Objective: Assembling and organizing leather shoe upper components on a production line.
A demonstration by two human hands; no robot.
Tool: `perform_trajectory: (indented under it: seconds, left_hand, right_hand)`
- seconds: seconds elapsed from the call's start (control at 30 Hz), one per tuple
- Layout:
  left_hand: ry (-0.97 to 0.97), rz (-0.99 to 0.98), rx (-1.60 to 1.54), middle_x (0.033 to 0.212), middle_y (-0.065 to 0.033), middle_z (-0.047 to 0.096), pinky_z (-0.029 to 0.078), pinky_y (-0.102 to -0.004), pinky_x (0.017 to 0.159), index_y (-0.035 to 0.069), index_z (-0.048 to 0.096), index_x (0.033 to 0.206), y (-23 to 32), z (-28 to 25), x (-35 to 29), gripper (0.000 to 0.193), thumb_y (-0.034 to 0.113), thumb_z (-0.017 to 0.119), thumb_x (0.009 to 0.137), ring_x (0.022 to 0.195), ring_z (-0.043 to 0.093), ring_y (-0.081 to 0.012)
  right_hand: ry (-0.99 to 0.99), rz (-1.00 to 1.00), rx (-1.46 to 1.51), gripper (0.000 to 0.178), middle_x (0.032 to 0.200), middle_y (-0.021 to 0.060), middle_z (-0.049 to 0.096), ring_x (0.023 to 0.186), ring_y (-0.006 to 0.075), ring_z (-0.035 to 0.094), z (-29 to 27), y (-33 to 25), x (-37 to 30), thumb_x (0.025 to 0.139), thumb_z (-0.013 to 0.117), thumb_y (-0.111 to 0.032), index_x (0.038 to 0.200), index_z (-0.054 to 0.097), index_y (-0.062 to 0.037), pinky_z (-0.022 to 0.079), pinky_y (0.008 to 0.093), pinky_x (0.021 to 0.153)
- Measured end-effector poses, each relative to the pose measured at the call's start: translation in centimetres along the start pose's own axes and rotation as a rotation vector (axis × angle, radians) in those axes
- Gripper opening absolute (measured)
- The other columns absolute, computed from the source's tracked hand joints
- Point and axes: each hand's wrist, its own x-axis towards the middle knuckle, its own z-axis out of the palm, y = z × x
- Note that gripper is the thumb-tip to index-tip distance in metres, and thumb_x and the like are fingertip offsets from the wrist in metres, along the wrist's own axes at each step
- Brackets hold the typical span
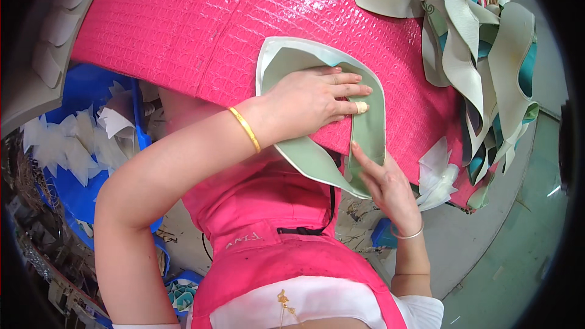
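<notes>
A pale green shoe upper point(370, 94) with a white edge lies curved in a loop on the pink textured work surface, at its near edge. My left hand point(314, 100) rests flat across it, fingers stretched to the right and lightly spread. Pale tape wraps one fingertip. My right hand point(390, 186) grips the upper's lower right side, its index finger stretched along the inner face and its thumb at the outer edge. Part of the upper is hidden beneath my left hand.
Several more uppers, off-white and teal, hang in a pile point(481, 55) at the far right. White translucent scraps point(437, 176) lie at the surface's right edge. A blue bin point(73, 192) with similar scraps stands low at the left, near a grey curved panel point(36, 94).
</notes>
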Motion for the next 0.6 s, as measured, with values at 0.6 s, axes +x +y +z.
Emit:
perform_trajectory:
  seconds: [0.6]
  left_hand:
    - [0.125, -0.32, 0.151, 0.13, -0.0074, 0.039, 0.03, -0.037, 0.099, 0.004, 0.042, 0.121, -0.9, -1.0, 0.3, 0.044, 0.018, 0.05, 0.081, 0.12, 0.036, -0.0207]
  right_hand:
    - [0.218, -0.222, -0.289, 0.066, 0.138, 0.007, 0.027, 0.127, 0.022, 0.024, -0.6, 1.2, 9.4, 0.079, 0.047, -0.042, 0.133, 0.028, -0.0093, 0.011, 0.0412, 0.104]
